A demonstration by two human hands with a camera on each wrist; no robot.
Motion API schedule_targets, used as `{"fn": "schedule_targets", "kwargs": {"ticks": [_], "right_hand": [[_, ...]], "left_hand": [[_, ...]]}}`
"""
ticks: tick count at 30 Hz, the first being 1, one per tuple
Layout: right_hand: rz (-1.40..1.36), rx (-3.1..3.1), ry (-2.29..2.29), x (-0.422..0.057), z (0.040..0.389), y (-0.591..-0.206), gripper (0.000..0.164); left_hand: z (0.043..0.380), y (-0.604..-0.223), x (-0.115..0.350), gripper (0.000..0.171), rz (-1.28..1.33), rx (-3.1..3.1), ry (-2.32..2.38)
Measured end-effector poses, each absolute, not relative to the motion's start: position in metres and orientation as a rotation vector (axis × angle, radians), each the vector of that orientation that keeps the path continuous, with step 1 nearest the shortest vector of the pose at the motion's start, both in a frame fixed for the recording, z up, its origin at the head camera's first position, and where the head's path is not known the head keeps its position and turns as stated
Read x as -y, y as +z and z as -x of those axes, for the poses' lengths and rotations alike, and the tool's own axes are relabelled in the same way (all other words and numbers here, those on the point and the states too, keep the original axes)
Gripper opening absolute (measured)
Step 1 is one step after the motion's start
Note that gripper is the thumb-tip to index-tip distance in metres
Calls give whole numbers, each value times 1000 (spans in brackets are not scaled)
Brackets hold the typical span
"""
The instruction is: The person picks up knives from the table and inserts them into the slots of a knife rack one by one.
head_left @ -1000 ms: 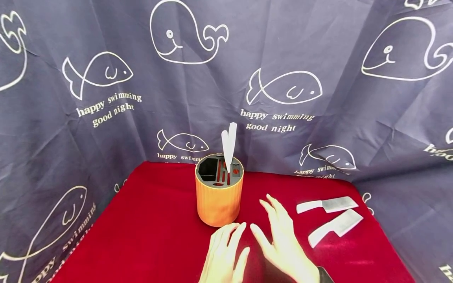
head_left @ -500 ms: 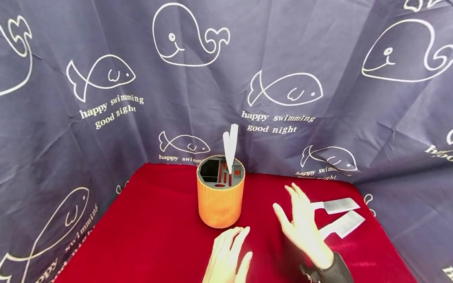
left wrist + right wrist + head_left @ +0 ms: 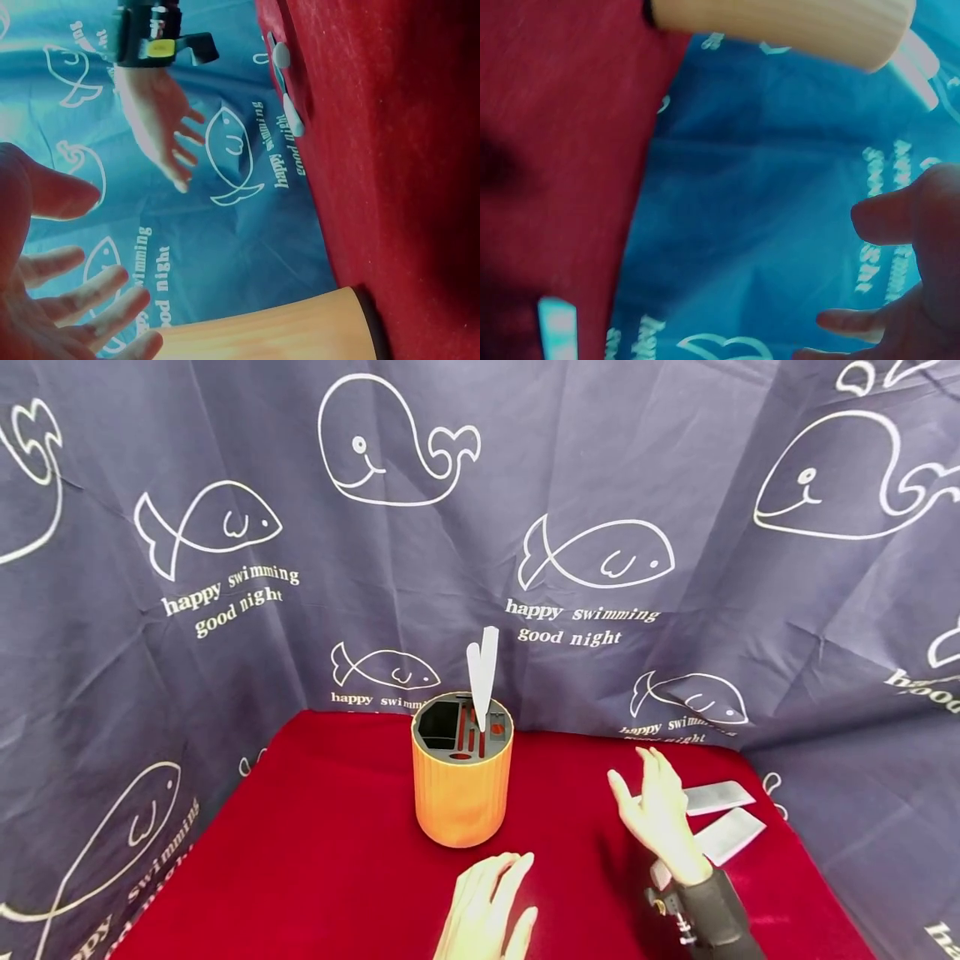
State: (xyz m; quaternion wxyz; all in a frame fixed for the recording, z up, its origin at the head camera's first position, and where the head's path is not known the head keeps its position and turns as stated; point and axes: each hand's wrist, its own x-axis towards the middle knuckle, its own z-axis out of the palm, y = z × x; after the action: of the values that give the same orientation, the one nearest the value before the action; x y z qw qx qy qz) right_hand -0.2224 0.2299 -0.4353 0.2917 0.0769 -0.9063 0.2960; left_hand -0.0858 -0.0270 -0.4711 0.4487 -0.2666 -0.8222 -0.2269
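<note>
Two cleavers [image 3: 718, 797] lie below your right hand [image 3: 660, 810] — your left hand [image 3: 486, 902] hovers near the orange holder [image 3: 461, 802] — both spread, gripping nothing.

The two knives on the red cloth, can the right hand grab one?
Probably yes: the right hand looks empty, raised above the cloth near the knives, and nothing seems to block its way down.

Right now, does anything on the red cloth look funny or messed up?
Only the two cleavers seem out of place: they lie loose on the red cloth, while two white handles stand in the orange holder. I see nothing spilled.
</note>
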Motion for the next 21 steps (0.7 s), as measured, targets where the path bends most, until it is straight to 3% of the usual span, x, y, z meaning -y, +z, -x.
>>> {"fn": "schedule_targets", "kwargs": {"ticks": [11, 21], "right_hand": [[102, 2750, 765, -270, 254, -453, 65], [221, 2897, 802, -290, 273, -467, 69]], "left_hand": [[85, -474, 24, 44, 667, 2004, -527], [84, -473, 27, 40, 666, 2053, -534]]}}
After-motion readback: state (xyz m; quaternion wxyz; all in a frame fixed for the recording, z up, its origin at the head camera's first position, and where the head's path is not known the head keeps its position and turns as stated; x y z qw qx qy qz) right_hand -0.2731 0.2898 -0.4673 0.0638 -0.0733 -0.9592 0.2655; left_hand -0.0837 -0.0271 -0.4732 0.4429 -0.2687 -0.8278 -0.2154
